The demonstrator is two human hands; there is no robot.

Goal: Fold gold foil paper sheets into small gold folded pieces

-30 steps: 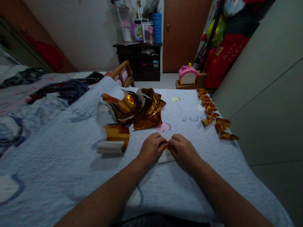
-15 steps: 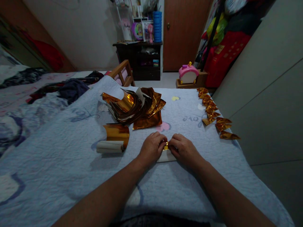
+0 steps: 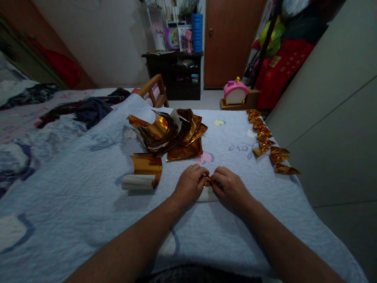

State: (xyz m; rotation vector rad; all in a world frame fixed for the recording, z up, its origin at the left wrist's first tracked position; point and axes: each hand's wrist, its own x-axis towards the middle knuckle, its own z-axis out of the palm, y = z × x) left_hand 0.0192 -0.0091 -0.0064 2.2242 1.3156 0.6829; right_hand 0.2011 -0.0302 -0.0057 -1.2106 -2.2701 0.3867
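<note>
While the left hand [image 3: 191, 182] and right hand [image 3: 231, 184] pinch the gold-and-white paper [image 3: 207, 195], which lies between their fingers [image 3: 203, 171] and nearside of them, an uneven tug could skew a fold or tear it

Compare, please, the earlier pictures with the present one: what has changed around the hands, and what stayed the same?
The white-and-gold paper has turned slightly: its near edge, slanted a second ago, now lies almost level. Its gold strip, brighter half a second ago, looks duller. Neither the left hand nor the right hand has let go. The gold sheet pile, rolled sheets and folded pieces stayed.
</note>
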